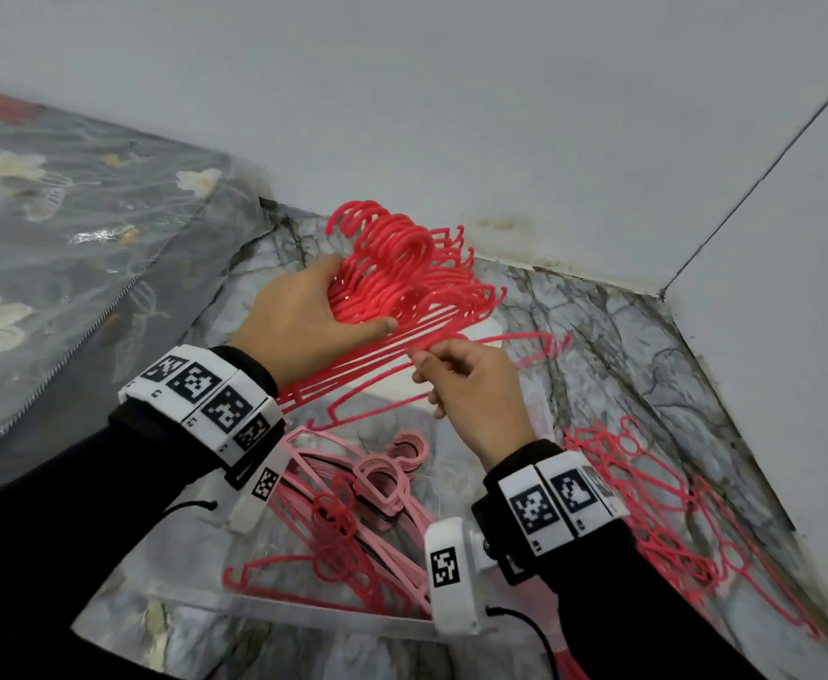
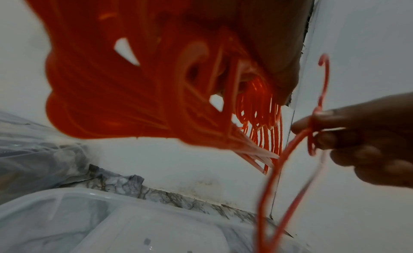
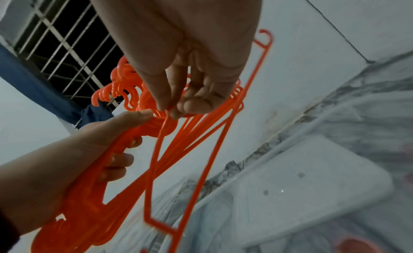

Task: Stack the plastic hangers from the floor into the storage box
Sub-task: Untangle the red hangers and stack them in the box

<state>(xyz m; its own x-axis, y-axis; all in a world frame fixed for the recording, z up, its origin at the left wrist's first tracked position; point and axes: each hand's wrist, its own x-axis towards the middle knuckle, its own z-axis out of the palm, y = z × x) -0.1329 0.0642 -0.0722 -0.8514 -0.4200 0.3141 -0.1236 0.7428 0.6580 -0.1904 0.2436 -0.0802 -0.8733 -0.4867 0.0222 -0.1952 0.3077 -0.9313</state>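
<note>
Grey-veined marble floor [image 1: 598, 336] meets pale grey walls [image 1: 451, 90] in a corner. A clear plastic storage box [image 1: 304, 615] holds pink plastic hangers [image 1: 382, 483]. The left hand [image 1: 299, 321] grips a red hanger bundle [image 1: 402, 277]; the right hand [image 1: 471, 385] pinches one thin red hanger [image 3: 201, 168].

Red hanger bundle [image 2: 107, 90] fills frame, blurred — right hand [image 2: 366, 142] pinches single hanger [image 2: 288, 150] beside it.
</note>
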